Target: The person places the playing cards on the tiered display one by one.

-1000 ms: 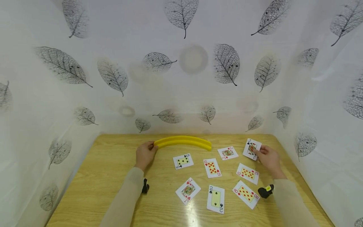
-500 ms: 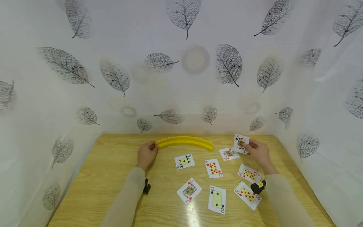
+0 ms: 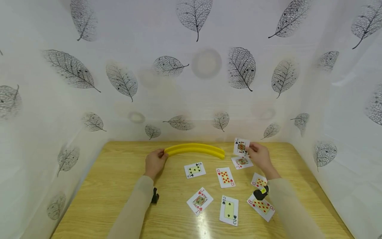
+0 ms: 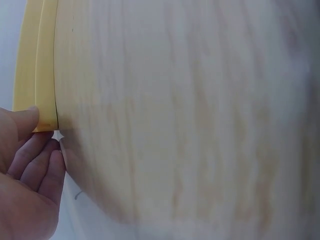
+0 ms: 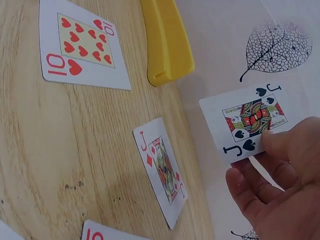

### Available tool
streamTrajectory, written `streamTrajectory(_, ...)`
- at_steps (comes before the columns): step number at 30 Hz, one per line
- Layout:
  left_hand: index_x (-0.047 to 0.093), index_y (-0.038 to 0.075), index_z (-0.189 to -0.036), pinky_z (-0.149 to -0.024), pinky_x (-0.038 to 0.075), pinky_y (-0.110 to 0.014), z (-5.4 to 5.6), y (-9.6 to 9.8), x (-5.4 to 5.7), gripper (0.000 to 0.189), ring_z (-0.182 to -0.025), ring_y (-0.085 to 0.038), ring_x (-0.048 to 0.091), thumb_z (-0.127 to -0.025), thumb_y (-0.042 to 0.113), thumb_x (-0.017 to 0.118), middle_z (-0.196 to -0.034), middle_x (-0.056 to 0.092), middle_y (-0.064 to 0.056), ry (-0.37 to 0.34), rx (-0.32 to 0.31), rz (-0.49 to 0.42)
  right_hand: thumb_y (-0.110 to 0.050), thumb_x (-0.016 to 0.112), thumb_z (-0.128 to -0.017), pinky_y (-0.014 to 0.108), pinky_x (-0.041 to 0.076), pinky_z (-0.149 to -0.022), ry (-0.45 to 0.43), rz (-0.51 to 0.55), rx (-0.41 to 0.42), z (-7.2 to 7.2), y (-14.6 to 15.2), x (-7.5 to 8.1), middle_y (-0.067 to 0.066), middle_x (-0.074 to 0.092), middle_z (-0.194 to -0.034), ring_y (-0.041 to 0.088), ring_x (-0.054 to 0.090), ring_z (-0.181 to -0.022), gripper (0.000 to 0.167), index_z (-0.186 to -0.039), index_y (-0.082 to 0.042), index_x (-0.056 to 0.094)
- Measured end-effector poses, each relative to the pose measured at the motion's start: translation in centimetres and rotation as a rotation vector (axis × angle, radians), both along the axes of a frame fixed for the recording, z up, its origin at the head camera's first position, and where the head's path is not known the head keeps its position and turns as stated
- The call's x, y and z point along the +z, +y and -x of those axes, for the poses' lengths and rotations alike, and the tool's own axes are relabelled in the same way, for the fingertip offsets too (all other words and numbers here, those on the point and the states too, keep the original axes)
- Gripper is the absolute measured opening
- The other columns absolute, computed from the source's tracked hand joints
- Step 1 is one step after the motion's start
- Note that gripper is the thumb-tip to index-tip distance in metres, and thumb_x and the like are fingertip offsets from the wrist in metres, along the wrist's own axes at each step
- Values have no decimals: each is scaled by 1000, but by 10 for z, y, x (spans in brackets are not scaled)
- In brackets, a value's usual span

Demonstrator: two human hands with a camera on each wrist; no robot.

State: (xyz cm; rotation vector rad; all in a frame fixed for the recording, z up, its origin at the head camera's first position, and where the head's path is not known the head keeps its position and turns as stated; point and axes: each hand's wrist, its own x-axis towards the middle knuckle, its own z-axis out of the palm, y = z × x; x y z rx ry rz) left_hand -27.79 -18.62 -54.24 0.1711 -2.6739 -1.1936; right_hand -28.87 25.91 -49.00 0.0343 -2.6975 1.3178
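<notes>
At the back of the table, my left hand (image 3: pixel 154 163) pinches the left end of a curved yellow playing card holder (image 3: pixel 194 148). The left wrist view shows the thumb on top of the holder (image 4: pixel 46 60) and fingers at its end. My right hand (image 3: pixel 260 156) holds the jack of spades (image 5: pixel 254 120) between thumb and fingers, face showing, beyond the holder's right end. Under it in the head view lies the jack of diamonds (image 3: pixel 242 163), its top edge overlapped. The ten of hearts (image 3: pixel 225 177) lies face up nearer me.
More cards lie face up on the wooden table (image 3: pixel 113 186): five of clubs (image 3: pixel 195 170), jack of hearts (image 3: pixel 200 200), two of spades (image 3: pixel 228 210), eight of diamonds (image 3: pixel 261 206) and ten of diamonds (image 3: pixel 258 180). My right forearm partly covers the last two. Leaf-printed sheeting (image 3: pixel 206 99) encloses the table.
My right hand has carried the jack of spades leftward and slightly up in the head view, from the table's right side toward the holder. The left hand stays on the holder.
</notes>
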Motion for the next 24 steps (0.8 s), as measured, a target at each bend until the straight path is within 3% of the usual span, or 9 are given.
streamTrajectory(5, 71, -2, -132, -104, 59, -51, 0, 0, 0, 39, -115, -37, 74, -100, 20, 74, -122, 77, -20, -3, -1, -7, -14, 61, -107, 28, 61, -82, 14, -33, 24, 4, -16, 0, 33, 70, -125, 42, 72, -106, 35, -131, 11, 65)
streamTrajectory(12, 71, -2, -132, -103, 59, -51, 0, -1, -2, 40, -114, -36, 75, -100, 20, 74, -121, 77, -19, -3, -6, 2, -11, 61, -106, 19, 56, -67, -4, 33, 56, 8, -39, 2, 32, 71, -121, 35, 73, -88, 33, -131, 11, 65)
streamTrajectory(17, 71, -1, -132, -105, 59, -51, 0, -1, -1, 39, -116, -36, 74, -100, 20, 75, -123, 77, -18, -19, 3, -9, -11, 62, -106, 19, 55, -69, 14, 28, 56, 11, -55, 1, 29, 73, -115, 31, 71, -87, 29, -126, 9, 68)
streamTrajectory(24, 70, 0, -134, -107, 58, -51, 0, 0, 2, 39, -117, -36, 73, -100, 21, 74, -124, 77, -18, -29, 9, -5, -11, 62, -106, 30, 65, -78, 9, 79, 88, 14, -77, 1, 28, 74, -114, 38, 74, -94, 26, -123, 7, 70)
